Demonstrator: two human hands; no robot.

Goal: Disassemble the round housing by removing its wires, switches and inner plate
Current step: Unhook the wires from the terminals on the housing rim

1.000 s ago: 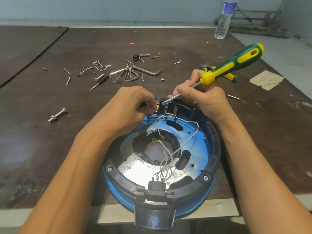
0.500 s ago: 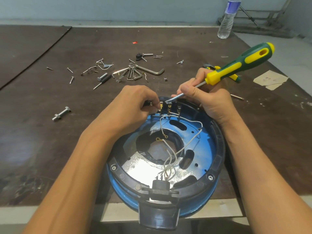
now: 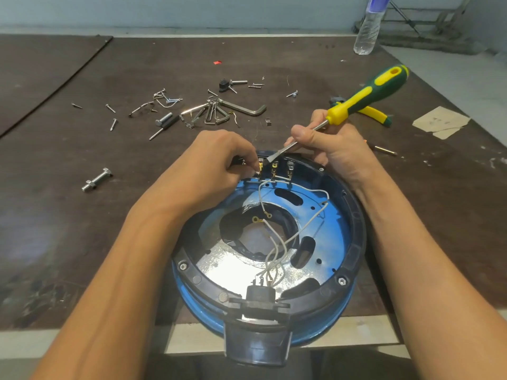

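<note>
The round blue housing (image 3: 338,244) with a black rim lies open side up at the table's near edge. White wires (image 3: 277,244) run from a black connector (image 3: 260,293) at the near rim to brass switch terminals (image 3: 274,170) at the far rim. A shiny inner plate (image 3: 233,264) sits inside. My left hand (image 3: 216,165) pinches at the leftmost terminal. My right hand (image 3: 337,149) grips a yellow-green flat screwdriver (image 3: 365,96) by its shaft, blade tip at the terminals.
Loose screws, hex keys (image 3: 219,112) and a bolt (image 3: 96,180) lie on the dark table beyond and left of the housing. Yellow-handled pliers (image 3: 375,115) lie behind my right hand. A water bottle (image 3: 367,28) stands far right. A cardboard scrap (image 3: 441,122) lies at right.
The screwdriver handle has swung slightly higher and the blade tip has shifted a little along the terminals. My left hand keeps pinching at the same terminal.
</note>
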